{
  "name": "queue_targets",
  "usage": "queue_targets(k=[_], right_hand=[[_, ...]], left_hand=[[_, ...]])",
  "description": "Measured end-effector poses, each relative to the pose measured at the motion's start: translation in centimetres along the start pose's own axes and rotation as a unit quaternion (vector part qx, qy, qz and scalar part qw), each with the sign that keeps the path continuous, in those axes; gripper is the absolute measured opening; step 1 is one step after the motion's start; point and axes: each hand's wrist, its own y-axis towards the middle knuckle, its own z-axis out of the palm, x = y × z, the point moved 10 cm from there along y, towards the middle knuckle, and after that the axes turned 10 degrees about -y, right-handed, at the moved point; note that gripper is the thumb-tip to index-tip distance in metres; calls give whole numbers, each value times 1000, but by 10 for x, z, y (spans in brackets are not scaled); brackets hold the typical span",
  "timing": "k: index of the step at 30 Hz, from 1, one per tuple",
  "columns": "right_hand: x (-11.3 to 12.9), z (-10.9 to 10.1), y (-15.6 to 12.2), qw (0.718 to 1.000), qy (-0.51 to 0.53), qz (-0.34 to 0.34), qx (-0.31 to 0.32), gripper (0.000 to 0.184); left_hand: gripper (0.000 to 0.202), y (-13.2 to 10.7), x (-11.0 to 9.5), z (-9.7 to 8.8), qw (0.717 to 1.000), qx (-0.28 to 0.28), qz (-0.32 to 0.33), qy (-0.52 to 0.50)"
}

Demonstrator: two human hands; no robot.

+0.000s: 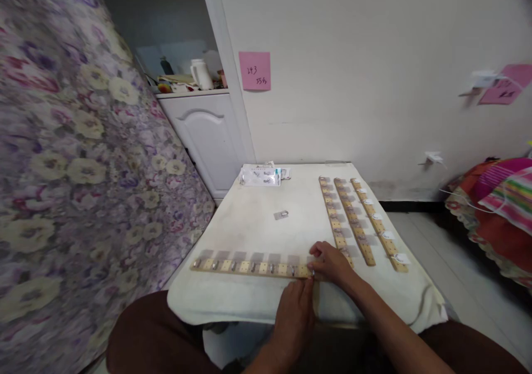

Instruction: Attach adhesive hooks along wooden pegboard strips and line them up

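A pale perforated strip [245,267], wood-like, lies crosswise near the table's front edge. Along it sit several small metal clips or rings, each with a clear plastic tag behind it. My right hand [330,263] is at the strip's right end, fingers pinched around a small shiny metal piece [313,272]. Just below, my left hand [296,307] has its fingers together against the strip's near edge; the fingertips are partly hidden. One loose metal piece with a clear tag [281,215] lies in the middle of the table.
Three similar strips stand in a row at right: the left one [330,202], the middle one [353,219] and the right one [382,230], which carries white tags. Clear packets [261,175] lie at the back left. A white cloth [233,219] covers the table; a wall is behind.
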Motion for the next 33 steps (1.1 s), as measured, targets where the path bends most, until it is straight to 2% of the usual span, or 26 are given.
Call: queue_targets(k=[7,9,12,15,17,21,25,27,28,31,33], right_hand=[[3,-3,0,999,17,-32,-16,23],[5,-19,-1,997,27,-47,-52,22],[4,-62,-9,986,51,-58,-148,23],[-11,-104,-24,970,77,-29,-227,24],[-27,-123,-33,962,91,6,-256,25],[-48,-138,-45,954,107,33,-278,26],[-50,-138,-46,953,125,27,-274,27],[-49,-137,-45,954,134,23,-267,27],[-48,-136,-44,955,137,24,-263,26],[-48,-135,-43,956,140,28,-257,25],[-50,-133,-42,957,133,34,-255,25]], left_hand=[[60,-1,0,-3,1000,-9,5,-2],[58,-2,-1,-4,1000,-20,15,-6],[55,-4,0,-4,999,-32,26,-11],[54,-4,0,-6,999,-39,33,-13],[54,-5,0,-8,998,-43,39,-13],[52,-12,-8,-19,995,-72,71,-14],[41,-10,-24,-50,985,-116,120,-36],[31,7,-20,-72,987,-111,97,-69],[24,21,-11,-88,987,-120,64,-80],[20,73,29,-121,991,-112,-28,-61],[25,109,62,-130,992,-94,-76,-20]])
